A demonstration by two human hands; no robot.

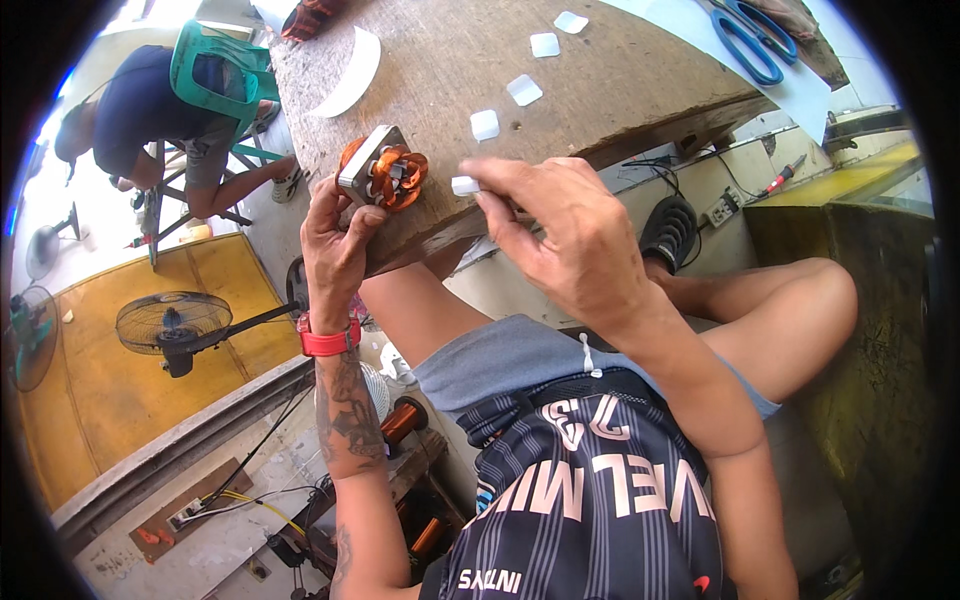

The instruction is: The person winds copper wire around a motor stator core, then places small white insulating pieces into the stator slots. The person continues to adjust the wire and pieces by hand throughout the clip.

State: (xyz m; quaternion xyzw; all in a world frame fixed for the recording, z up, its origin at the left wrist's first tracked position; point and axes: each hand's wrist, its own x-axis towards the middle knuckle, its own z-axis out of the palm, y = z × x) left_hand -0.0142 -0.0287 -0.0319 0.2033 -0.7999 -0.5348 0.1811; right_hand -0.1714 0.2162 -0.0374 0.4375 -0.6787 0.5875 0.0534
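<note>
My left hand (337, 235) grips a small motor stator (398, 180) by its square metal core, at the near left edge of the wooden table. Orange copper windings bulge from both sides of the core, and pale bits show in its middle. Just right of it, my right hand (580, 235) pinches a small white insulation piece (465, 186) between thumb and forefinger, apart from the stator. Several similar white squares (523, 90) lie in a row across the tabletop. A curved white strip (352, 78) rests farther back on the left.
Blue-handled scissors (745, 45) lie on white sheet at the far right. Below the table are a power strip (722, 210) and a soldering iron (785, 178). A standing fan (175, 325) and copper wire spool (403, 420) are left. Another person (150, 115) sits on a green chair (205, 75).
</note>
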